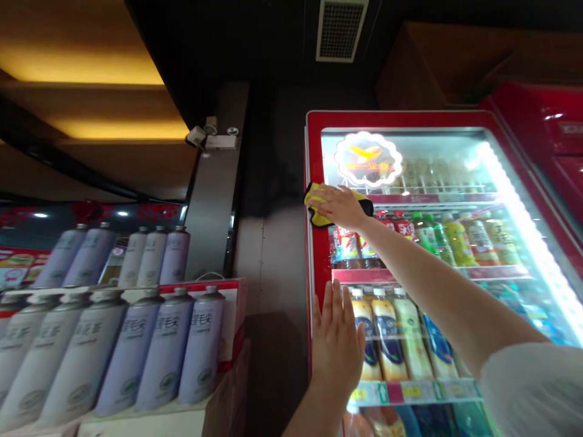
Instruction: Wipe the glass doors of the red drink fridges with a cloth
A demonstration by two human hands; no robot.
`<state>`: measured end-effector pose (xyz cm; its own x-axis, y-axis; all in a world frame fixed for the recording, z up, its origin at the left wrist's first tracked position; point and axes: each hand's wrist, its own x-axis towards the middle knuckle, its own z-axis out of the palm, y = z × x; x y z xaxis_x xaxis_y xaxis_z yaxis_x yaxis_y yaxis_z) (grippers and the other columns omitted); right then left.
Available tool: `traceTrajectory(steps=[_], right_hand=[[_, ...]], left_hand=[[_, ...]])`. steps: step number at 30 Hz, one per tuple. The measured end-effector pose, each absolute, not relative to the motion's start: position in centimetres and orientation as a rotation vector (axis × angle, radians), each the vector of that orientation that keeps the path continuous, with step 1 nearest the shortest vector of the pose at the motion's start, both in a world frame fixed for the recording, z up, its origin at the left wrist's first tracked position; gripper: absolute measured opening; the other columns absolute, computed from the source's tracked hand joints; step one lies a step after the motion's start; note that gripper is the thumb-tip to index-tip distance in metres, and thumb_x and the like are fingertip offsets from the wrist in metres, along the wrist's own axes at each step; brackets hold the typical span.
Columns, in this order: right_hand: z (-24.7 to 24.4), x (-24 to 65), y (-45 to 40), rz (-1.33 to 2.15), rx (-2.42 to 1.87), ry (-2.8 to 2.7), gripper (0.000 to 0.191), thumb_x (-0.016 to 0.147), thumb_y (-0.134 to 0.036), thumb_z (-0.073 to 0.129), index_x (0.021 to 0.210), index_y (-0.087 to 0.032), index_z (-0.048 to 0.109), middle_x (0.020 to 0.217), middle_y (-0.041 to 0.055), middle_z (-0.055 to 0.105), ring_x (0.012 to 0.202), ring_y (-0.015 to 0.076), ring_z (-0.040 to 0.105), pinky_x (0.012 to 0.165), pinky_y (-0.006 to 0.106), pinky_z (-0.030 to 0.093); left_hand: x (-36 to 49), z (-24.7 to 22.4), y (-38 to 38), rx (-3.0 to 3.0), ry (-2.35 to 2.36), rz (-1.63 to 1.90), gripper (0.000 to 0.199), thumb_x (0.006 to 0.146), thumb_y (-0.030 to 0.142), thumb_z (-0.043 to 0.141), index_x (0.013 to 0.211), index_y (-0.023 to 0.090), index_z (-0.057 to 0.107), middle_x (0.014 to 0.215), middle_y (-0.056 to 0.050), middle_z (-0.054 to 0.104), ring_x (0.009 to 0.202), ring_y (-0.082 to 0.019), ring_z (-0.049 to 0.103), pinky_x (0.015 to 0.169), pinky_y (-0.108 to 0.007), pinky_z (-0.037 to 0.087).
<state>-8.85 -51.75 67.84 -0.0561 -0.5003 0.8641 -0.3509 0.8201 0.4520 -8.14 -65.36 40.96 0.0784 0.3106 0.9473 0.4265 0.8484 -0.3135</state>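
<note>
A yellow cloth with a black edge [317, 217] lies against the upper left part of a red-framed drinks fridge [319, 255]. My right hand [339, 206] presses on it, fingers pointing left, over the frame and the edge of the glass door. Lower down, my left hand [337, 343] is raised with its fingers stretched upward, near the left side of the fridge door, and holds nothing. Bottles [389, 340] stand on lit shelves behind the glass. A glowing round sign [368, 159] shows above the cloth.
On the left, rows of pale purple and white bottles [166, 352] stand on stacked boxes. A grey pillar [212, 200] rises behind them. Another red cabinet [546, 145] stands on the right. A vent [341, 30] is in the dark ceiling.
</note>
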Motion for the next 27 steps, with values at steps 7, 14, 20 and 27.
traceTrajectory(steps=[7,14,20,27], right_hand=[[64.1,-9.3,-51.4,-0.242,0.401,-1.52,0.049,0.104,-0.033,0.039,0.151,-0.024,0.051,0.156,0.0136,0.049,0.143,0.0354,0.039,0.115,0.057,0.032],[66.0,-9.2,-47.4,-0.259,0.215,-1.429,0.041,0.104,-0.024,0.041,0.137,-0.031,0.064,0.149,0.0048,0.059,0.137,0.0313,0.049,0.106,0.053,0.042],[60.5,-9.3,-48.6,-0.102,-0.063,-1.36,0.051,0.103,-0.04,0.041,0.146,-0.018,0.057,0.151,0.0192,0.053,0.134,0.0421,0.046,0.097,0.059,0.047],[66.6,-8.4,-51.5,-0.318,0.176,-1.591,0.047,0.105,-0.028,0.039,0.15,-0.031,0.051,0.16,0.0012,0.047,0.144,0.0298,0.041,0.11,0.053,0.042]], left_hand=[[-9.1,40.7,-64.8,-0.621,-1.576,-0.188,0.067,0.097,0.043,0.051,0.158,0.02,0.038,0.162,-0.015,0.042,0.154,-0.041,0.029,0.118,-0.065,0.04],[-9.0,40.8,-64.8,-0.642,-1.607,-0.187,0.06,0.095,0.04,0.056,0.151,0.018,0.05,0.164,-0.018,0.038,0.152,-0.043,0.032,0.119,-0.065,0.038],[-9.2,41.1,-64.4,-0.673,-1.63,-0.205,0.062,0.092,0.041,0.058,0.149,0.015,0.052,0.163,-0.021,0.039,0.153,-0.046,0.027,0.118,-0.07,0.034],[-9.1,41.3,-65.0,-0.656,-1.576,-0.19,0.063,0.092,0.04,0.061,0.151,0.02,0.05,0.165,-0.018,0.037,0.153,-0.042,0.031,0.121,-0.066,0.033]])
